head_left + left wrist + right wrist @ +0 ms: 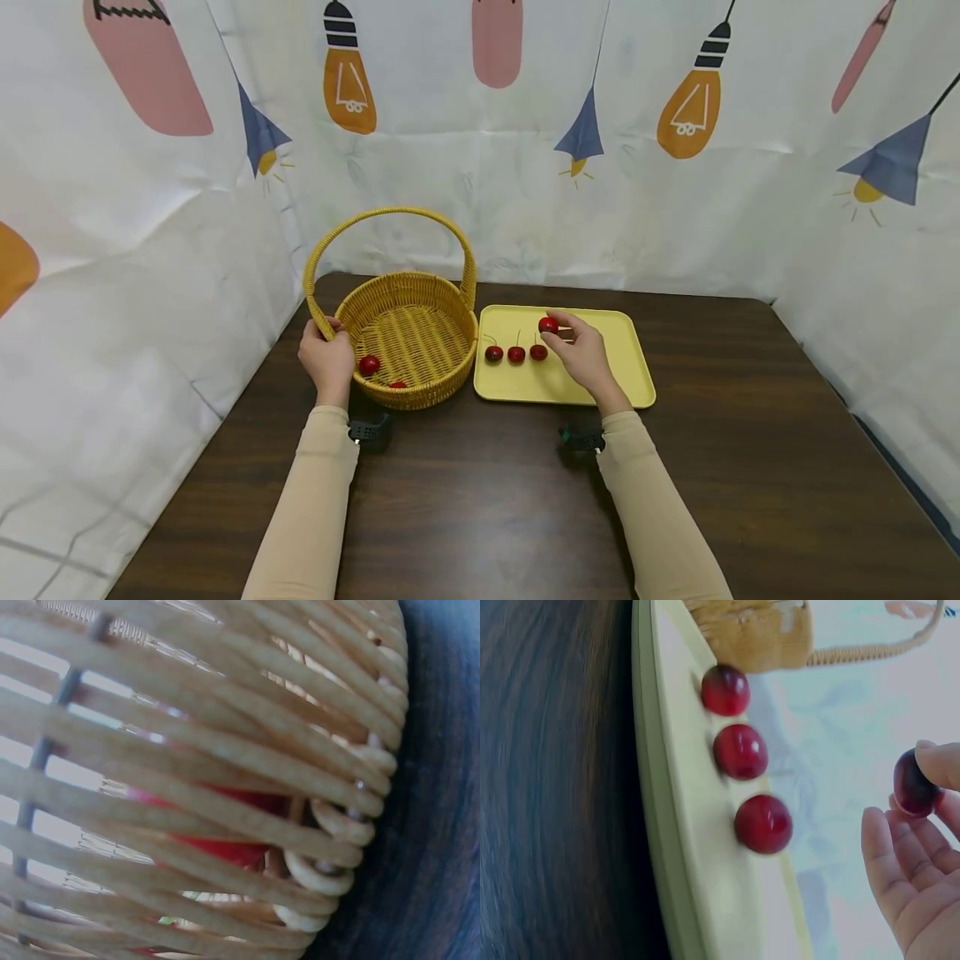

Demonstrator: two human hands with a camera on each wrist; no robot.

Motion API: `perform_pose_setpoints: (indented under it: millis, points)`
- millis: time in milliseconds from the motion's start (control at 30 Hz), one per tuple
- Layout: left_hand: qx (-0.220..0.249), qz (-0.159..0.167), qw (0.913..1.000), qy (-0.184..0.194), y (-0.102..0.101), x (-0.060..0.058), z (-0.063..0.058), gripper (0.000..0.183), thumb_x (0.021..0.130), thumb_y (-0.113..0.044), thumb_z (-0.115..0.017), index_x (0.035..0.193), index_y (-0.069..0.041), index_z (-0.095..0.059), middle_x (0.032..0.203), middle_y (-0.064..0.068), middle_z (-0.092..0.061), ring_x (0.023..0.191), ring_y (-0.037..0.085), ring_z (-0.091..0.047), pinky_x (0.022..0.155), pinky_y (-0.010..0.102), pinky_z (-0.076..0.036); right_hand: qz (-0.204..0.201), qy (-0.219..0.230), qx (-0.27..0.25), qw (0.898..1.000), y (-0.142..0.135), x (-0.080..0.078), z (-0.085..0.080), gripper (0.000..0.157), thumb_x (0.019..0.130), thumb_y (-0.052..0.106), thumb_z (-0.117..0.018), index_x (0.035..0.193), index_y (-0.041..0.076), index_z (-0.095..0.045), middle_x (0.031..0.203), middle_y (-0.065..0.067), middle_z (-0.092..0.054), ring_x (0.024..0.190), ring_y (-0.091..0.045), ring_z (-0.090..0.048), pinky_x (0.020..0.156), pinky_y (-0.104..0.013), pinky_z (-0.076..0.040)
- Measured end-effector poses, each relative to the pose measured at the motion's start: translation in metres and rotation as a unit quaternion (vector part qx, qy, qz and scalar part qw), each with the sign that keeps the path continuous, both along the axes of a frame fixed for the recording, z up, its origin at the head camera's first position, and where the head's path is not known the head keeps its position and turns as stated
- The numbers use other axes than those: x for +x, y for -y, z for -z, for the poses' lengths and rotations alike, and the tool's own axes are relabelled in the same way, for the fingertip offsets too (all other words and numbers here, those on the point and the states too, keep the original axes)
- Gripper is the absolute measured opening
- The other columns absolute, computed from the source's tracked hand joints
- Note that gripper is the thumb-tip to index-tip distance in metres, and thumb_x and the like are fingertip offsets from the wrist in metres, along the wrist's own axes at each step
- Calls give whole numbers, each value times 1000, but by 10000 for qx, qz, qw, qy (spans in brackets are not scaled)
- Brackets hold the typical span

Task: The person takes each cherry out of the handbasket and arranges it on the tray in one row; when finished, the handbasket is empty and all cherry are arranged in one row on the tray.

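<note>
My left hand (327,360) grips the yellow wicker basket (412,396) on its left side, at the foot of the tall handle. Inside the basket lie a cherry (369,365) near the left wall and another red one (398,385), mostly hidden by the front rim. Red also shows through the weave in the left wrist view. Over the yellow tray (607,367), my right hand (583,354) pinches a dark red cherry (915,784) between thumb and fingers. Three cherries with stems stand in a row on the tray, the closest to the hand being this cherry (538,352).
Basket and tray stand side by side at the back of a dark brown wooden table (487,500). Behind them hangs a white cloth (510,217) printed with bulbs and lamps. The basket's arched handle (397,210) rises high above its rim.
</note>
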State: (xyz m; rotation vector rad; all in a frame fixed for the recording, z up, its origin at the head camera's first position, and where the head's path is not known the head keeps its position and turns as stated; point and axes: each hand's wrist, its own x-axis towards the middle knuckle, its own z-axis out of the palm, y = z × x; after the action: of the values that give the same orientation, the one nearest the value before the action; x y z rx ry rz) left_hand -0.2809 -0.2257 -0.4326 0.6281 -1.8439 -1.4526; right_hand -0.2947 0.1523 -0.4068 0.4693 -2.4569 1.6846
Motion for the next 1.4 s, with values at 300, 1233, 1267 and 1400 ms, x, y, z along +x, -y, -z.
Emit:
perform_pose_setpoints:
  millis: [300,1233,1267,1400]
  points:
    - [25,74,10000,24,0,-1,1,11,89,-1,-52,95,-8,-58,91,3,-61,87,16,-56,76,27,-42,499,434,-213,9976,-28,-25,33,45,91,20,-69,132,4,-59,126,-14,-61,109,-29,-63,83,-33,-51]
    - [96,73,9999,-14,1,-4,1,12,88,-1,-52,94,-10,-58,91,2,-61,87,16,-56,76,26,-42,1116,818,897,9863,-43,-34,55,45,90,15,-69,130,3,-54,124,-20,-59,108,-36,-61,90,-47,-49]
    - [108,76,9999,-11,1,-4,1,13,88,-1,-52,94,-11,-58,91,2,-61,87,16,-56,76,26,-42,1117,845,922,9858,-43,-33,55,44,89,15,-69,129,3,-54,123,-20,-60,108,-35,-60,91,-46,-48]
    - [185,83,9998,-14,1,-4,2,14,88,0,-52,94,-11,-57,91,2,-60,87,16,-56,75,27,-41,1029,986,1118,9835,-43,-33,55,40,89,17,-70,124,2,-57,121,-20,-61,108,-34,-59,90,-44,-46]
